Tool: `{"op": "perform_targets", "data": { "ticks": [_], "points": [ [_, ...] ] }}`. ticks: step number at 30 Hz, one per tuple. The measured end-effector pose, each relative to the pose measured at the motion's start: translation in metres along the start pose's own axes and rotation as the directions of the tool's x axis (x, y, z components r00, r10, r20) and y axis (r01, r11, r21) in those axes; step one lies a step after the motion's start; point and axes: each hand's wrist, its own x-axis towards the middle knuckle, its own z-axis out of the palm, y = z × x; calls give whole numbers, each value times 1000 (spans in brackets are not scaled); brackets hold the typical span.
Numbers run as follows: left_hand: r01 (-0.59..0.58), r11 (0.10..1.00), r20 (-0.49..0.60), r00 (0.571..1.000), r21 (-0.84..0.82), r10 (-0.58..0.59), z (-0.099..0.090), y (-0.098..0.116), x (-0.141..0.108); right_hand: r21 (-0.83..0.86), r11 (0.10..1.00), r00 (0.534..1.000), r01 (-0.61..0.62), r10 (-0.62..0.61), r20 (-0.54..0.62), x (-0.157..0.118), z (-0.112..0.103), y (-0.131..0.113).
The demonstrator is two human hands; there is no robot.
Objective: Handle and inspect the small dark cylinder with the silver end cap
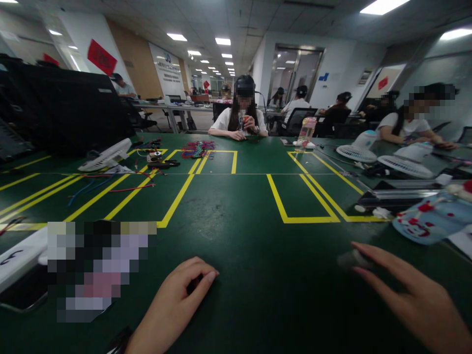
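Note:
My left hand [180, 290] rests on the green table [221, 206], its fingers curled and the thumb tip meeting the forefinger. Nothing shows in that pinch, though the undersides of the fingers are hidden. Over to the right, my right hand [413, 290] holds a small grey object [356, 259] between thumb and fingers. Blur hides what kind of object it is. To the left of my left hand lies a pixelated flat item [106, 270], and a white device [22, 258] is beside it. A light-blue patterned pouch [424, 216] lies beyond my right hand.
Yellow tape [177, 201] marks the tabletop. Wires [199, 149], a white fan [105, 156] and a black monitor [70, 98] stand towards the left. At the right are more fans [403, 164] and a bottle [307, 132]. A person [239, 118] sits opposite.

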Motion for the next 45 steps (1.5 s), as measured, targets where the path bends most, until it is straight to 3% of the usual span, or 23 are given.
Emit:
{"op": "perform_targets", "data": {
  "ticks": [3,5,7,11,15,18,20,24,30,33,36,38,41,45],
  "points": [
    [-7,1000,1,1000,15,7,0,-1,0,234,950,950,207,-253,186,29,24,-84],
    [-11,1000,-3,1000,23,11,0,-3,-1,416,877,895,239,-365,256,43,42,-127],
    [-14,999,-10,1000,31,14,-1,-5,-2,534,815,871,225,-414,264,52,59,-153],
    [-12,996,-43,999,92,16,3,6,-3,621,780,896,80,-329,298,54,79,-161],
    [-145,975,-62,986,165,158,17,40,7,678,724,909,-127,-188,372,50,87,-155],
    [-224,965,-32,972,139,231,24,61,20,700,690,895,-182,-179,408,50,90,-155],
    [-231,968,-50,970,97,237,23,65,26,692,699,888,-182,-186,421,51,90,-154],
    [-198,978,-101,974,63,204,19,50,30,641,761,911,-101,-188,367,50,86,-147],
    [-166,966,55,986,200,159,34,36,34,622,783,923,7,-245,297,50,88,-141],
    [-168,966,61,985,197,159,37,38,34,623,781,915,34,-275,296,52,87,-141],
    [-145,979,35,989,147,141,26,32,26,580,815,929,0,-214,301,52,75,-127],
    [-98,991,7,995,87,98,13,21,17,482,876,951,-32,-121,283,48,63,-102],
    [6,1000,-21,1000,28,-6,-5,-2,3,273,947,967,-171,108,231,29,44,-44],
    [77,997,-43,996,-7,-78,-13,-21,-6,64,885,882,-461,449,143,-6,21,40]
  ]
}}
